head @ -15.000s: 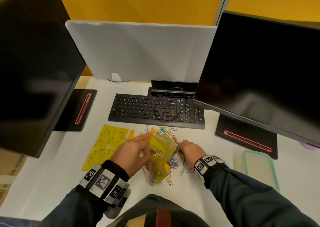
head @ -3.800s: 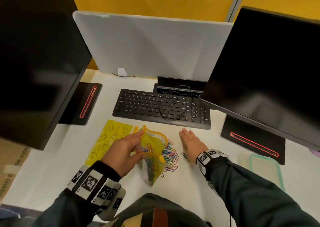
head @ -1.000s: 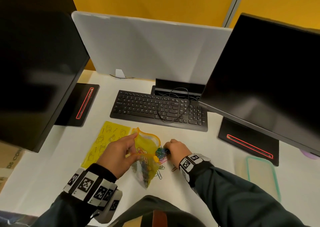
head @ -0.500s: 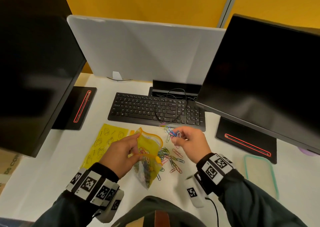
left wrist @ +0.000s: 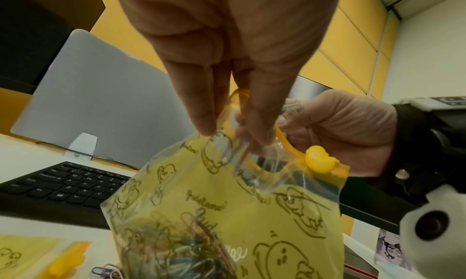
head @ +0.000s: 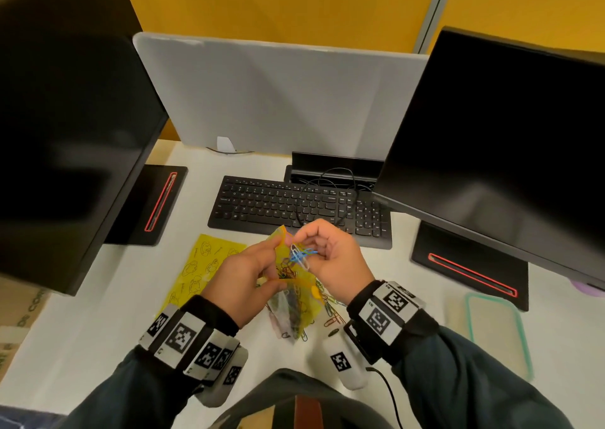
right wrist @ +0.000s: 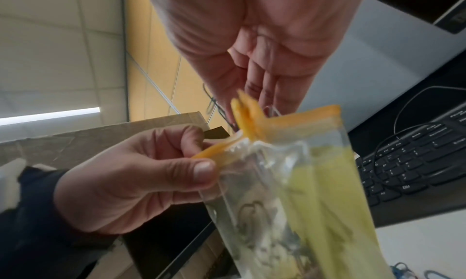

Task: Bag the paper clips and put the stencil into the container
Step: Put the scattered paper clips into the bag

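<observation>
A yellow printed zip bag with an orange zip rim hangs upright, several paper clips in its bottom. My left hand pinches the bag's rim and holds its mouth apart. My right hand pinches a small bunch of paper clips right above the bag's mouth. Loose paper clips lie on the desk under my right wrist. The yellow stencil lies flat to the left, partly under my left hand. The clear container with a green rim sits at the right.
A black keyboard with a cable over it lies just behind the hands. Two dark monitors on black bases flank the white desk. A grey divider panel stands at the back.
My right hand has swung left with the clips, from above the desk to right over the bag's mouth. The left hand keeps holding the bag apart.
</observation>
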A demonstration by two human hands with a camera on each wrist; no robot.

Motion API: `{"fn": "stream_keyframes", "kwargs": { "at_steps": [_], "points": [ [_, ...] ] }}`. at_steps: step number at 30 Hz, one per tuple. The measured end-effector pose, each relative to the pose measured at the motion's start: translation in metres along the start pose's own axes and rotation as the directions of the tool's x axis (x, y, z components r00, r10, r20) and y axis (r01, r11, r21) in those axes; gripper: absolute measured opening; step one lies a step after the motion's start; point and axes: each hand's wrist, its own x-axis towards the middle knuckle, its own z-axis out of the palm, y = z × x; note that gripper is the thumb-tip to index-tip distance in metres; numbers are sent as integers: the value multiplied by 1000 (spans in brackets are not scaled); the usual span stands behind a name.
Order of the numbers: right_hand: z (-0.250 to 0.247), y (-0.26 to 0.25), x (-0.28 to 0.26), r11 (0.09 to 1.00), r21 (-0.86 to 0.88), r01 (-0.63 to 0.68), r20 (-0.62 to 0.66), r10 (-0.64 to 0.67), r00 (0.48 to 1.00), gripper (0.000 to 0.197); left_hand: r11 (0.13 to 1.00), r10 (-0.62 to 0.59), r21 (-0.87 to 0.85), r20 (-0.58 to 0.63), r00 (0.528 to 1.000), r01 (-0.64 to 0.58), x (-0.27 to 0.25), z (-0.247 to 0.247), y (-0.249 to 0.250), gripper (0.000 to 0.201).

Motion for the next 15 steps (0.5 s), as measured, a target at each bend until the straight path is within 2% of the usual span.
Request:
{"fn": "stream_keyframes", "kwargs": {
  "at_steps": [4, 7, 9, 11, 13, 14, 15],
  "points": [
    [-5, 5, -2, 995, -90, 31, -3, -31, 1000, 44, 1000, -14, -7, 5, 1000, 14, 0, 0, -1, 26],
    [-19, 17, -1, 971, -239, 29, -117, -59, 991, 33, 998, -49, -38, -8, 999, 49, -1, -3, -1, 28],
    [-32, 32, -3, 918, -395, -43, -194, -38, 980, 22, 996, -86, -42, -45, 995, 85, -3, -9, -3, 29],
    [-44, 52, -11, 795, -581, -176, -167, 94, 981, 12, 994, -109, -29, -82, 991, 107, -6, -16, -7, 29],
    [-51, 76, -26, 583, -782, -221, -75, 265, 961, 11, 990, -138, -20, -106, 985, 136, -12, -23, -13, 32],
    [-52, 86, -36, 504, -835, -222, -47, 337, 940, 15, 988, -154, -20, -114, 981, 153, -15, -27, -15, 32],
    [-53, 94, -45, 465, -852, -242, -43, 399, 916, 26, 985, -170, -21, -125, 978, 169, -19, -29, -18, 31]
  ]
}}
